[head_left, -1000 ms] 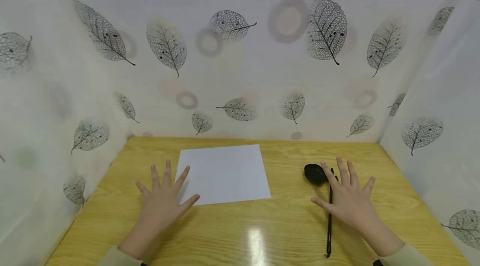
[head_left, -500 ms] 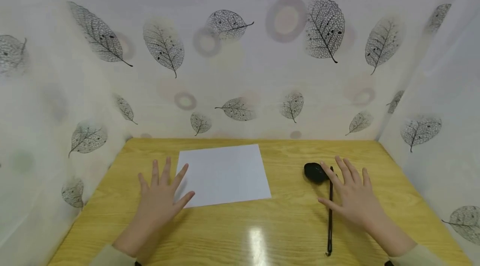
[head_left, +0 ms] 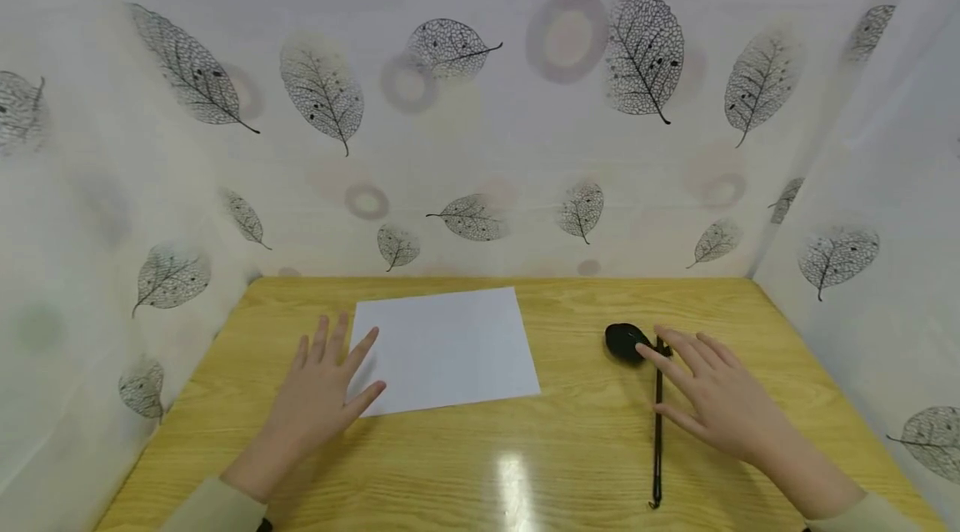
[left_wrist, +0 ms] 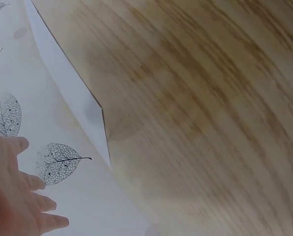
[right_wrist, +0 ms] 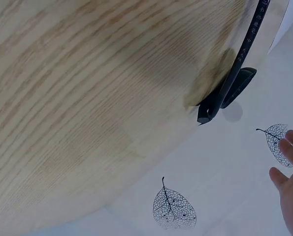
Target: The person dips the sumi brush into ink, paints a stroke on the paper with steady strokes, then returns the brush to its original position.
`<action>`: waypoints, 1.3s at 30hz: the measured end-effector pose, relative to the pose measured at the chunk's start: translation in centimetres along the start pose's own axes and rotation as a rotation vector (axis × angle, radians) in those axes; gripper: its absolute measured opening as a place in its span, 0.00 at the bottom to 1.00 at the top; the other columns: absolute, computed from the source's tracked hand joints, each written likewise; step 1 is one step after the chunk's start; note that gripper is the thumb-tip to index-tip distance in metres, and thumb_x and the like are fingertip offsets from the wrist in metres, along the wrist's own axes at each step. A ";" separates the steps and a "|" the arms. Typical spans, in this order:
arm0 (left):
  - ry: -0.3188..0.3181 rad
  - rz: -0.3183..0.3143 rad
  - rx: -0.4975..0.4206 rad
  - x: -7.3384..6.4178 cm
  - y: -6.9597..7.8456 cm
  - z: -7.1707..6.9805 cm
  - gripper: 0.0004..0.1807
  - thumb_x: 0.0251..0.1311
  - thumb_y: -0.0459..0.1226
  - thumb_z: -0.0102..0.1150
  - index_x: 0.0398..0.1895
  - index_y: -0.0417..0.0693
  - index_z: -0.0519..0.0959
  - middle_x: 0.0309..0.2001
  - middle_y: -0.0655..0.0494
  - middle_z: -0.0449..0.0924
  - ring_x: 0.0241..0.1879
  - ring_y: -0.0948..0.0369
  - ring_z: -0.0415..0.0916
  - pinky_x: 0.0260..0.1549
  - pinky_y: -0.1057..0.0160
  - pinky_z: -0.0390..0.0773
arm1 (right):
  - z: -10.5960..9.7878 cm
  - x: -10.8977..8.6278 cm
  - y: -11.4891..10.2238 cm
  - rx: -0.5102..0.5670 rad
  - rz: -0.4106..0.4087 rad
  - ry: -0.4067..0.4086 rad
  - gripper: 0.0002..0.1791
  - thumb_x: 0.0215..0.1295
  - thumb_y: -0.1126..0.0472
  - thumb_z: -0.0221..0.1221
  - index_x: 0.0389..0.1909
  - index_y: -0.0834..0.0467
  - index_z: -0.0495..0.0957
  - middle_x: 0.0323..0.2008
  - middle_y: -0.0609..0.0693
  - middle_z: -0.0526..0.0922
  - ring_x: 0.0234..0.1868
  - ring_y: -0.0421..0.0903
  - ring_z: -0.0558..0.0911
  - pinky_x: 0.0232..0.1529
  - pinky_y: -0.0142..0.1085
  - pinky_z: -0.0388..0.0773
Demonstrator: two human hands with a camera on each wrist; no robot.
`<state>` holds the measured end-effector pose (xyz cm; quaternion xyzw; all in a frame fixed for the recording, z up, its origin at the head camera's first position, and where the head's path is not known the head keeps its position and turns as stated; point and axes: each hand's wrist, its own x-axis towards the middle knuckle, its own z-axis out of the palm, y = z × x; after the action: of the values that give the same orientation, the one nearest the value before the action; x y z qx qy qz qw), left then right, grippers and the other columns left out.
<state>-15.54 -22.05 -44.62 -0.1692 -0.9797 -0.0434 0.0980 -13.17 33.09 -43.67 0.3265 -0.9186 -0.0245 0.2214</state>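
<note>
A white sheet of paper (head_left: 453,353) lies flat on the wooden table. My left hand (head_left: 313,400) is over the paper's left edge with fingers spread, holding nothing. To the right lies a long black calligraphy brush (head_left: 657,457) with a small loop at its near end; pale writing runs along its handle (right_wrist: 249,37) in the right wrist view. Its far end is beside a small black dish (head_left: 624,343). My right hand (head_left: 723,405) hovers about the brush's upper part, fingers extended and pointing left. Whether a fingertip touches the brush, I cannot tell.
White cloth (head_left: 480,140) printed with leaves forms walls at the back and both sides. The yellow wood-grain table (head_left: 450,465) reaches to these walls. A bright reflection shows near its front.
My right hand has turned leftward, its spread fingers drawing together over the brush. My left hand's fingers have come slightly closer together. Paper, dish and brush stay in place.
</note>
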 end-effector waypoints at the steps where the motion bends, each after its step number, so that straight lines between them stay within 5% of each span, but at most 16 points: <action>1: -0.006 0.006 -0.002 0.1 0.0 0.1 0.41 0.73 0.61 0.56 0.84 0.56 0.63 0.84 0.31 0.46 0.82 0.28 0.46 0.77 0.26 0.54 | 0.0 0.0 0.0 -0.003 -0.016 0.003 0.39 0.76 0.30 0.53 0.80 0.46 0.67 0.73 0.60 0.72 0.69 0.60 0.75 0.85 0.31 0.23; 7: -0.038 0.030 -0.014 0.3 -0.3 0.5 0.40 0.74 0.58 0.57 0.83 0.52 0.64 0.85 0.30 0.44 0.82 0.28 0.46 0.77 0.27 0.55 | 0.2 -0.1 0.3 -0.028 -0.132 0.036 0.41 0.83 0.30 0.29 0.73 0.52 0.74 0.68 0.60 0.78 0.62 0.59 0.81 0.86 0.33 0.29; 10: -0.040 0.038 -0.010 0.3 -0.5 0.8 0.39 0.74 0.57 0.57 0.82 0.51 0.66 0.84 0.29 0.46 0.81 0.28 0.48 0.76 0.27 0.57 | 0.4 -0.2 0.4 -0.027 -0.177 0.041 0.39 0.84 0.33 0.29 0.72 0.53 0.74 0.68 0.60 0.79 0.62 0.59 0.82 0.86 0.33 0.28; 16: -0.019 0.055 -0.008 0.6 -0.8 1.5 0.38 0.73 0.56 0.60 0.79 0.49 0.70 0.81 0.27 0.54 0.79 0.27 0.54 0.73 0.26 0.61 | 0.9 -0.8 0.3 -0.048 -0.222 0.045 0.37 0.86 0.40 0.26 0.68 0.55 0.77 0.66 0.59 0.81 0.59 0.57 0.84 0.82 0.39 0.47; 39: -0.166 0.082 -0.066 0.9 -1.3 2.4 0.36 0.77 0.55 0.56 0.79 0.45 0.69 0.80 0.26 0.57 0.79 0.28 0.55 0.74 0.27 0.61 | 2.7 -2.4 -0.6 -0.065 -0.343 0.027 0.38 0.88 0.50 0.21 0.58 0.52 0.85 0.55 0.52 0.88 0.53 0.50 0.87 0.57 0.48 0.79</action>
<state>-17.22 -22.65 -46.84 -0.2153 -0.9748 -0.0572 0.0125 -12.35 33.84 -47.11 0.4712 -0.8452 -0.0874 0.2366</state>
